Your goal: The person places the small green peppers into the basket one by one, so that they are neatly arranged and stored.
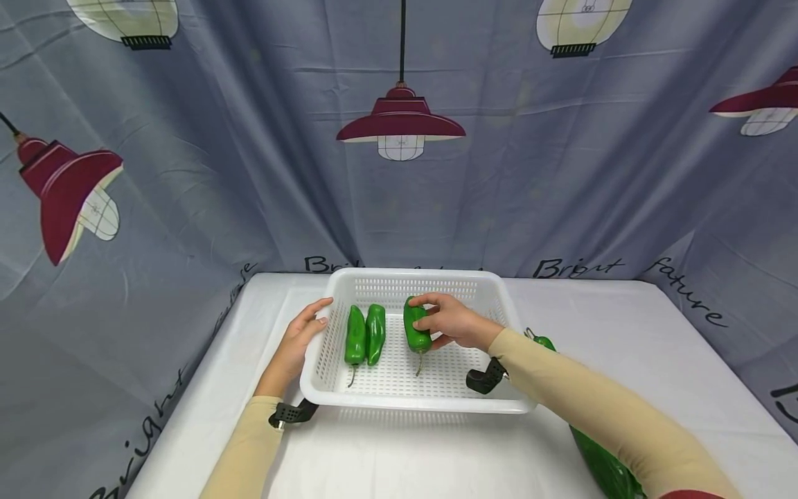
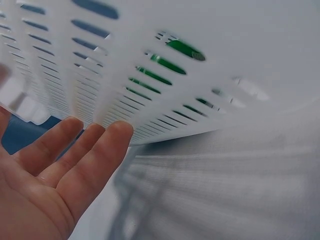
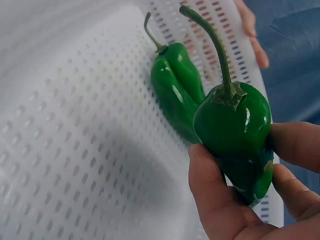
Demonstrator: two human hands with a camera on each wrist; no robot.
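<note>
**Right hand (image 1: pixel 451 321) pinches a glossy green, long-stemmed pepper (image 1: pixel 412 327) within a white perforated plastic basket (image 1: pixel 418 400)**

The thumb and fingers cover part of the held pepper; whether it touches the basket's floor cannot be told. Two slender, shiny green peppers lie side by side to its left, the outer one (image 1: pixel 355 336) and the inner one (image 1: pixel 376 334); the left wrist view shows only green slivers through the slots. The left hand (image 1: pixel 294 348) is spread, fingers extended at the basket's left side, its thumb cut off in that view; firm contact is unclear. A beige sleeve (image 1: pixel 592 395) hides most of a small green pepper (image 1: pixel 544 342) and part of a dark-green heap (image 1: pixel 607 466), also cropped below.
</note>
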